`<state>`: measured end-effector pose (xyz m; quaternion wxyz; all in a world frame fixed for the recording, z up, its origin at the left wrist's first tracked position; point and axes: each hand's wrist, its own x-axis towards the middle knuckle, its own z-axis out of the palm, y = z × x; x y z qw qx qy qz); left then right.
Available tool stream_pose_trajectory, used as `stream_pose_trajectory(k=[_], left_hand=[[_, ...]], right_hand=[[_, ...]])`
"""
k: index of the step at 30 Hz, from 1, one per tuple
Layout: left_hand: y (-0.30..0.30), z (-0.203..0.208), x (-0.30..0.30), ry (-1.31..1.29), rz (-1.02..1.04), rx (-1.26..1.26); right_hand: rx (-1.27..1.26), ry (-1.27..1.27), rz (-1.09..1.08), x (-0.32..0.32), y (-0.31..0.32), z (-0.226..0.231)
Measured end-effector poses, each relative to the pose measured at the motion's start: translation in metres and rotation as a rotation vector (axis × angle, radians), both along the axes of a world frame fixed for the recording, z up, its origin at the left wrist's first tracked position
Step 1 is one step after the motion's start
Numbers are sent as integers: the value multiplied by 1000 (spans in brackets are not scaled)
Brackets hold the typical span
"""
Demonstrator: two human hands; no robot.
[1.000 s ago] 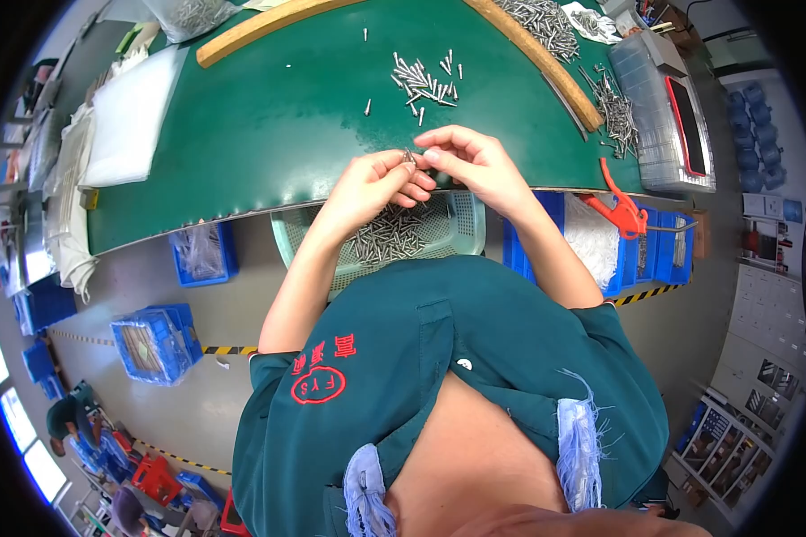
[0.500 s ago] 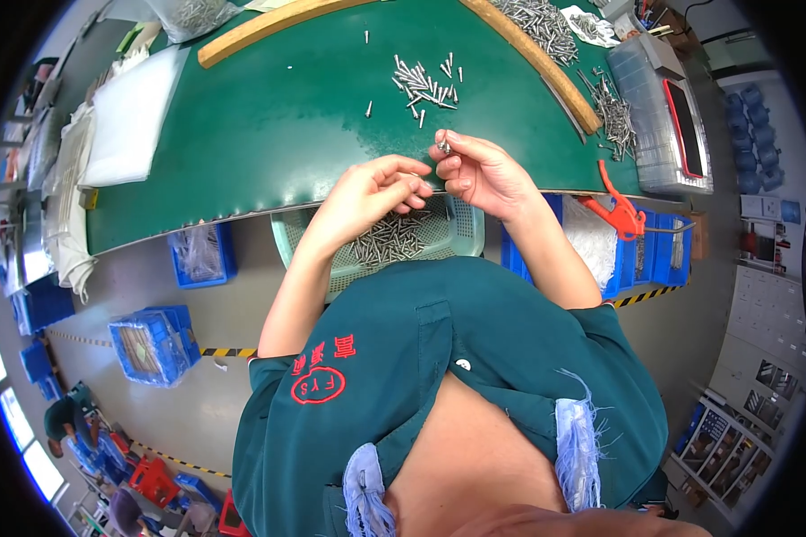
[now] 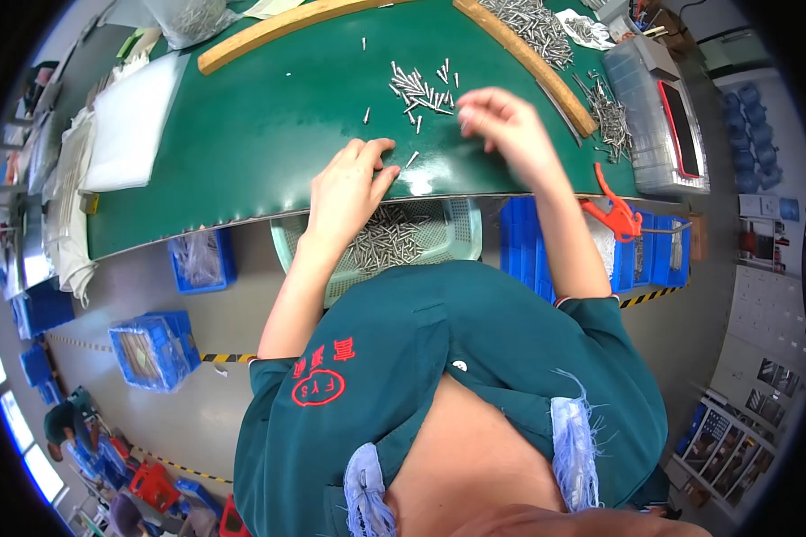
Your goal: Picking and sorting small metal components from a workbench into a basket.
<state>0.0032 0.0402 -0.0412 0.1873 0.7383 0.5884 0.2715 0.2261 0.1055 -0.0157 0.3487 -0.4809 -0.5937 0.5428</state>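
Observation:
My left hand (image 3: pixel 349 183) lies palm down at the near edge of the green mat (image 3: pixel 260 134). Its fingers are together and its palm is hidden. A single metal pin (image 3: pixel 412 159) lies just off its fingertips. My right hand (image 3: pixel 503 125) hovers farther out over the mat, blurred, with fingers loosely apart and nothing visible in them. It is just right of a small scatter of metal pins (image 3: pixel 416 88). Below the table edge, between my arms, a pale green mesh basket (image 3: pixel 452 228) holds several more pins.
Two wooden strips (image 3: pixel 269 36) frame the mat, with a larger pin heap (image 3: pixel 533 22) beyond the right one. A white sheet (image 3: pixel 130 125) lies at left, a grey box (image 3: pixel 663 125) and orange clamp (image 3: pixel 613 210) at right. Blue bins (image 3: pixel 152 349) stand on the floor.
My hands, which were joined on a small part near the table edge, have separated. The right hand reached out toward the pin scatter. The left hand settled flat on the mat.

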Motion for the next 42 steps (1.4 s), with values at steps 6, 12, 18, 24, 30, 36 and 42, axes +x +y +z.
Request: stream_pose_trajectory(k=[6, 12, 18, 24, 30, 36, 42], left_hand=[[5, -11, 5, -27, -20, 119], [8, -18, 6, -116, 19, 185], [18, -7, 0, -113, 104, 34], [44, -9, -1, 155, 192, 180], [29, 1, 13, 66, 43, -27], [48, -2, 28, 8, -76, 188], [53, -5, 29, 161, -123, 170]], right_hand=[[349, -191, -467, 77, 117, -13], [508, -281, -406, 79, 124, 11], [501, -504, 508, -14, -3, 18], [659, -641, 259, -24, -32, -21], [376, -705, 68, -18, -37, -15], [666, -675, 49, -29, -37, -24], [686, -692, 4, -23, -35, -29]])
